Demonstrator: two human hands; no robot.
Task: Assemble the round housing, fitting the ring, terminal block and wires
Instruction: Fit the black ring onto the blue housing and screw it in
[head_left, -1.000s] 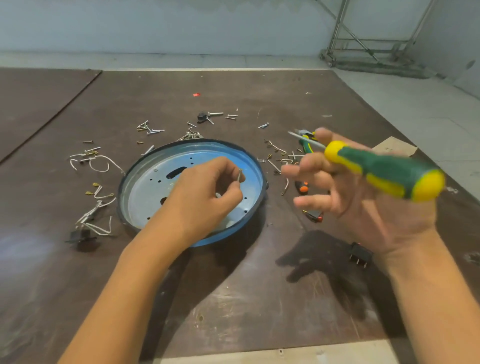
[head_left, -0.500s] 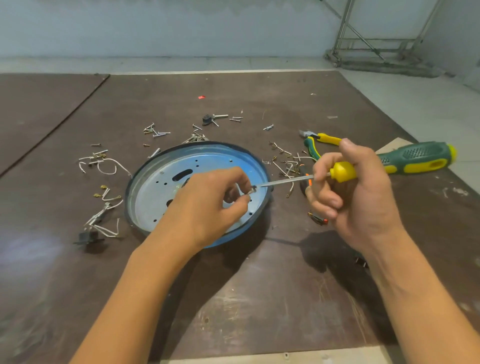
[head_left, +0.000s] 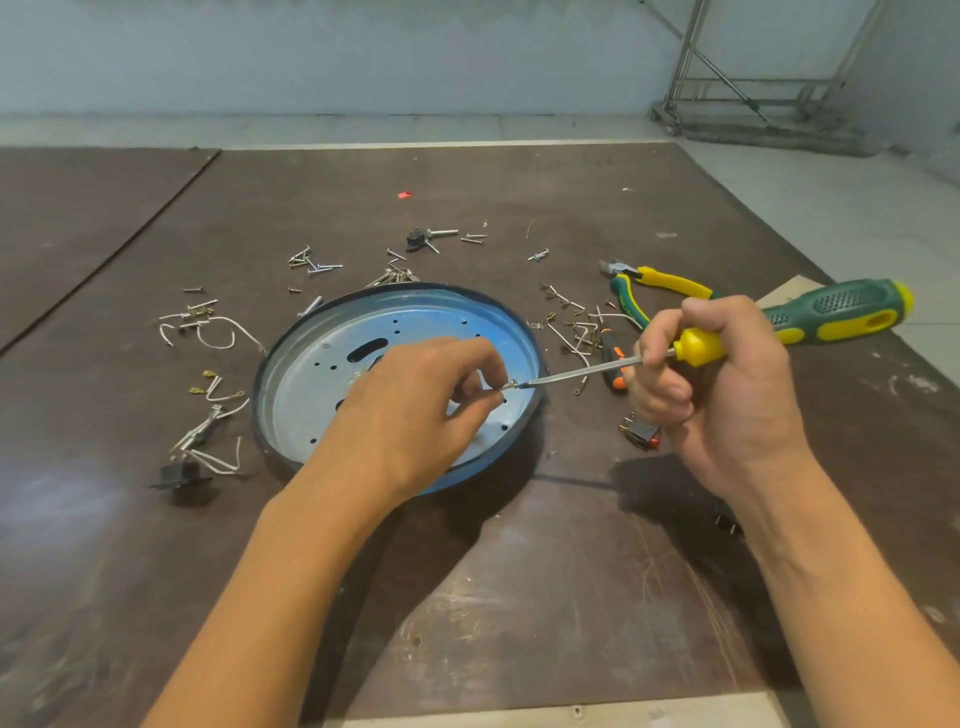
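The round housing (head_left: 311, 384), a shallow blue-tinted metal dish with a dark rim, lies on the brown board. My left hand (head_left: 421, 405) hovers over its right half and pinches a small screw (head_left: 510, 385) between thumb and forefinger. My right hand (head_left: 711, 384) grips a screwdriver (head_left: 810, 325) with a green and yellow handle. Its metal tip touches the head of the screw. White wires with brass terminals (head_left: 218, 395) lie left of the housing, ending in a small black block (head_left: 179, 475).
Loose screws (head_left: 311, 262) are scattered behind the housing. Yellow and green pliers (head_left: 654, 288), bent metal clips (head_left: 576, 325), a small orange-tipped screwdriver (head_left: 613, 364) and a black switch (head_left: 641, 431) lie to the right. A metal frame (head_left: 753, 104) stands on the floor at back right.
My right hand has turned the screwdriver from pointing up and left to lying level, and brought its tip to the screw that my left hand holds over the housing.
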